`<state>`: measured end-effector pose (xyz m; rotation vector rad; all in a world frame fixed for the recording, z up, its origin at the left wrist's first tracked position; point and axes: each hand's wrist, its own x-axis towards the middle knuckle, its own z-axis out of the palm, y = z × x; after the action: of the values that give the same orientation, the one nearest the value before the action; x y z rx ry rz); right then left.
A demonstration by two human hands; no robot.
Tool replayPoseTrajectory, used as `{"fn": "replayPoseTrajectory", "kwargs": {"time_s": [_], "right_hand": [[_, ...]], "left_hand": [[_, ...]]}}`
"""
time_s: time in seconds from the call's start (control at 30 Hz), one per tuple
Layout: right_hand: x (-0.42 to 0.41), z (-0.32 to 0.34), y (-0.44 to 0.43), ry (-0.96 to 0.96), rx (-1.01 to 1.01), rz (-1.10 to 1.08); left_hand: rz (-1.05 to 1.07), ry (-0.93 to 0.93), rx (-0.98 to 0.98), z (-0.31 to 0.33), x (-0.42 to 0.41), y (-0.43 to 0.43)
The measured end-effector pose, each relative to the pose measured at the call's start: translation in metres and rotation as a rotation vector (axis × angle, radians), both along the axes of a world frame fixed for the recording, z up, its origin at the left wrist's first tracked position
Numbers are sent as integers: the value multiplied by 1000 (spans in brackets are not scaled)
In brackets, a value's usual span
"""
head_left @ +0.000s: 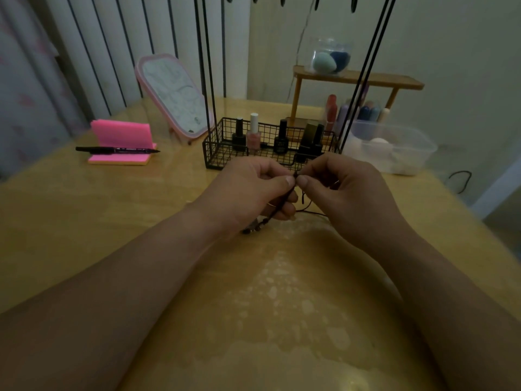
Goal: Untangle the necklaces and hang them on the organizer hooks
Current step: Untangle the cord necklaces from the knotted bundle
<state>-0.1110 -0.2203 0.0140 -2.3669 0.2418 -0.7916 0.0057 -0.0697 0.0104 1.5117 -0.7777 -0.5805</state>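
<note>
Above mid-table, just in front of the black wire organizer, I see my left hand and right hand meet thumb to thumb, both pinching one dark beaded necklace. Its cord runs down through the left palm. The beads rest on the wooden table beneath that hand, and a thin strand loops under the right hand.

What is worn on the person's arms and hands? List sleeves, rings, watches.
The left forearm and right forearm are bare: no sleeves, watch or bracelet. The left hand seems to wear a thin ring; the right hand may too, though blurred.
</note>
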Motion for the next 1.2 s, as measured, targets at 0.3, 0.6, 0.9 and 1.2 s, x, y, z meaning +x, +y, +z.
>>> {"fn": "replayPoseTrajectory", "kwargs": {"time_s": [0.3, 0.6, 0.9, 1.2], "right_hand": [[1, 1, -3, 21, 85, 60], [2, 1, 3, 64, -2, 19], [-3, 8, 5, 74, 66, 88], [-6, 11, -5, 109, 111, 48]], "left_hand": [[22, -27, 14, 5, -3, 2], [66, -182, 50, 2, -3, 2], [2, -729, 92, -5, 1, 3], [121, -554, 48, 1, 6, 3]]}}
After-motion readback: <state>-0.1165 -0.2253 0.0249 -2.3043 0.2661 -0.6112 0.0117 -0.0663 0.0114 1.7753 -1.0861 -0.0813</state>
